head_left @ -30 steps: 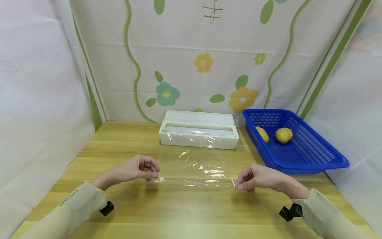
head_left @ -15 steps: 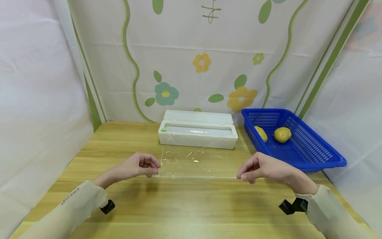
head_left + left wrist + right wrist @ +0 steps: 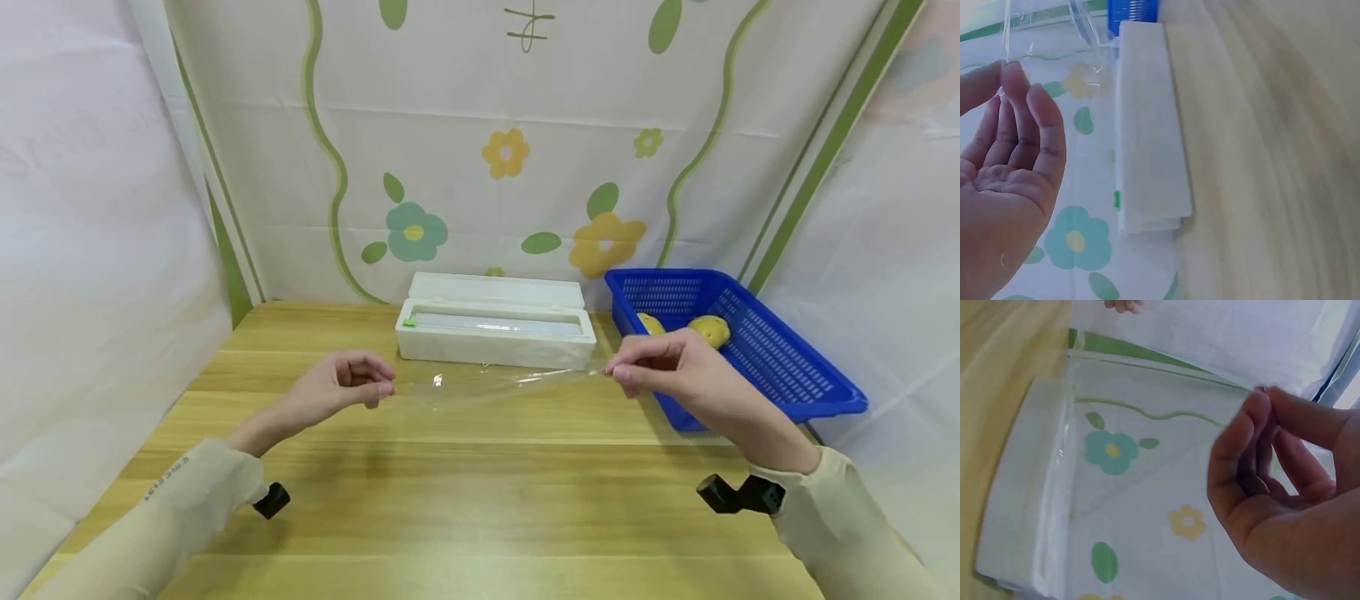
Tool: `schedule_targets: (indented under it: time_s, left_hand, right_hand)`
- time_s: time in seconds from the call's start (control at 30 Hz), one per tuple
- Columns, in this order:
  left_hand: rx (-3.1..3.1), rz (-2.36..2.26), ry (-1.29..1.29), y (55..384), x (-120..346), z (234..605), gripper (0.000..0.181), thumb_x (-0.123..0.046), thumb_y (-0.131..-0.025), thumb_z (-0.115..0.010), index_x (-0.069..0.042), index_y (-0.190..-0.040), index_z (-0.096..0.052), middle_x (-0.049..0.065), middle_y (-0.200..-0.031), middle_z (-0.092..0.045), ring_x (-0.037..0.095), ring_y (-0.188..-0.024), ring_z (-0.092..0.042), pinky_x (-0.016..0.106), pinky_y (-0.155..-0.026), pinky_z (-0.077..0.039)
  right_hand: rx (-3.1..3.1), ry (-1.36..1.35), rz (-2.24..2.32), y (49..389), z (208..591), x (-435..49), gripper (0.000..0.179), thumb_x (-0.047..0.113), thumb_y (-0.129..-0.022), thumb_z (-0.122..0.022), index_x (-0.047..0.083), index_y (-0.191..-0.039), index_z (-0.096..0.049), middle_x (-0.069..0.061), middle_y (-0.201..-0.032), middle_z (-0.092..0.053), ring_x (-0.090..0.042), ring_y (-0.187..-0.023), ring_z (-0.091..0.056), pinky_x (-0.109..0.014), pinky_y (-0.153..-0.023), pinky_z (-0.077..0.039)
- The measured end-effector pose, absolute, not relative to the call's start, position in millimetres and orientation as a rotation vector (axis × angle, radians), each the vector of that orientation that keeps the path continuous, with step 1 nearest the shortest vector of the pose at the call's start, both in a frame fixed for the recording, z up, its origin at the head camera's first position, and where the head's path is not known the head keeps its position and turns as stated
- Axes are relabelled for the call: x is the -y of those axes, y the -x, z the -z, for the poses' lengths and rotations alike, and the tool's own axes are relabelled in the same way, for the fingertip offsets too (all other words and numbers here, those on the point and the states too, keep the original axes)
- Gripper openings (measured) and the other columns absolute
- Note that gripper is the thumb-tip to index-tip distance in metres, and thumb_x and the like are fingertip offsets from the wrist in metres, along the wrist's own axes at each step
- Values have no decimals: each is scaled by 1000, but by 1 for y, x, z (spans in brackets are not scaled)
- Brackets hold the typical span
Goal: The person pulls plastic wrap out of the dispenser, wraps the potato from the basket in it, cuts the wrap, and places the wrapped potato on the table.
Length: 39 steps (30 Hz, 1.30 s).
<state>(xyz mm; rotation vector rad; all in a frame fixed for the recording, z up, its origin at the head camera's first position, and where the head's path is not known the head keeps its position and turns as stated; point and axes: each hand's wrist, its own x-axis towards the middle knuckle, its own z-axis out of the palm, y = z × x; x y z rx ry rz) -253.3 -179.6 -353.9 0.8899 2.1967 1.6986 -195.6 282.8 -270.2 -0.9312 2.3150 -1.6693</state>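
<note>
Between both hands stretches a sheet of clear plastic wrap [image 3: 480,393], drawn from the white wrap dispenser box [image 3: 495,347] with its lid up. My left hand [image 3: 330,392] pinches one corner between thumb and fingertips; the left wrist view shows the film rising from the pinch of that hand [image 3: 1016,144]. My right hand [image 3: 675,371] pinches the other corner, held higher than the left and overlapping the basket in the head view. In the right wrist view, thumb and index of that hand [image 3: 1279,469] meet at the film's edge. A green slider [image 3: 408,322] sits at the box's left end.
A blue plastic basket [image 3: 795,375] stands at the back right with two potatoes [image 3: 711,330] in it, partly behind the right hand. A patterned cloth [image 3: 465,108] hangs behind the wooden table [image 3: 465,500], with more cloth on both sides.
Both hands have risen and moved toward the box, the right one more, so the film's near edge now slants up to the right. Both keep their pinch on the wrap.
</note>
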Motion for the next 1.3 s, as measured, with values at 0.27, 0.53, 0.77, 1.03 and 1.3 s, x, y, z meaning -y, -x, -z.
schedule_targets:
  time_s: [0.27, 0.53, 0.77, 1.03, 1.3]
  left_hand:
    - [-2285, -1893, -877, 255, 181, 325, 21, -13, -95, -68, 0, -111, -63, 16, -98, -67, 26, -77, -61, 32, -73, -54]
    - [-2311, -1990, -874, 252, 181, 312, 23, -12, -93, -71, 2, -110, -63, 18, -95, -66, 26, -74, -59, 30, -73, -53]
    - [-2308, -1998, -866, 249, 185, 312, 26, -11, -92, -71, 6, -111, -61, 13, -93, -67, 24, -74, -59, 28, -71, -51]
    - [-2259, -1909, -879, 248, 191, 320, 20, -11, -94, -69, 1, -110, -63, 17, -97, -66, 28, -74, -58, 32, -70, -53]
    - [-2111, -1377, -1093, 255, 186, 352, 12, -11, -95, -67, -5, -106, -66, 20, -97, -67, 37, -85, -64, 40, -74, -55]
  right_hand:
    - [-2789, 996, 1687, 193, 245, -266, 12, 2, -94, -66, 5, -100, -75, -12, -80, -57, -23, -65, -49, -30, -52, -41]
    - [-2559, 1217, 1998, 189, 232, -258, 13, -15, -88, -64, -13, -99, -70, -20, -84, -60, -23, -67, -51, -26, -53, -43]
    - [-2232, 1476, 1853, 190, 238, -256, 25, -26, -86, -54, -12, -100, -70, -13, -77, -55, -18, -63, -45, -30, -47, -36]
    - [-2015, 1312, 1794, 197, 258, -270, 25, -21, -93, -47, -12, -105, -68, -14, -78, -58, -28, -68, -46, -35, -67, -45]
    - [-1842, 1013, 1469, 213, 324, -273, 16, -6, -97, -55, -6, -103, -70, -15, -82, -63, -21, -67, -55, -31, -65, -52]
